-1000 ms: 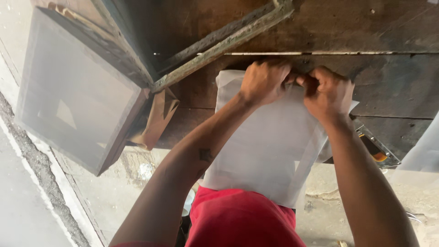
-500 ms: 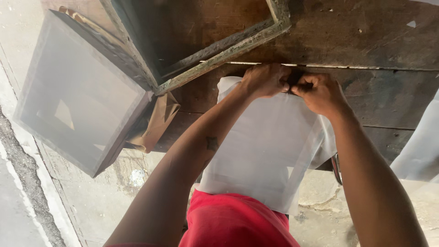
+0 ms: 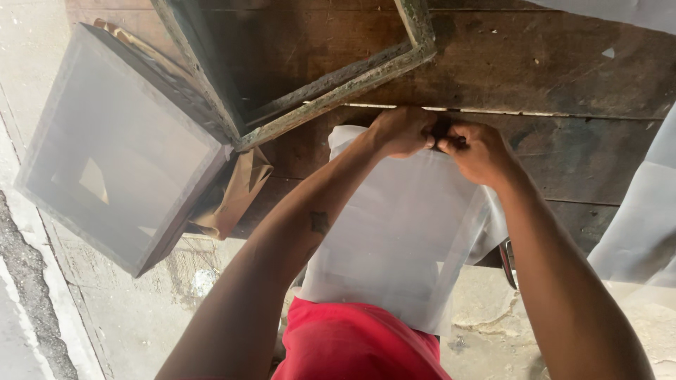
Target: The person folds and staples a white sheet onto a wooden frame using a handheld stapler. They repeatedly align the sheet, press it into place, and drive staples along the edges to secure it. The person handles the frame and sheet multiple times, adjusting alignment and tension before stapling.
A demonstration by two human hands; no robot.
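Observation:
A large sheet of thin white translucent film (image 3: 401,232) lies over the edge of a dark wooden table (image 3: 563,77) and hangs down toward my red shirt. My left hand (image 3: 401,132) and my right hand (image 3: 479,151) meet at the sheet's far edge, knuckles almost touching. Both have their fingers closed, pinching the top of the sheet and a small dark thing between them that I cannot make out.
A grey mesh screen frame (image 3: 120,148) leans off the table at the left. A second, weathered wooden frame (image 3: 331,84) lies on the table beyond my hands. Crumpled brown paper (image 3: 236,197) sits under the frames. More white sheet (image 3: 644,225) hangs at right. Concrete floor below.
My hands have shifted a little along the sheet's top edge and drawn closer together. The view has drifted, showing more of the wooden frame.

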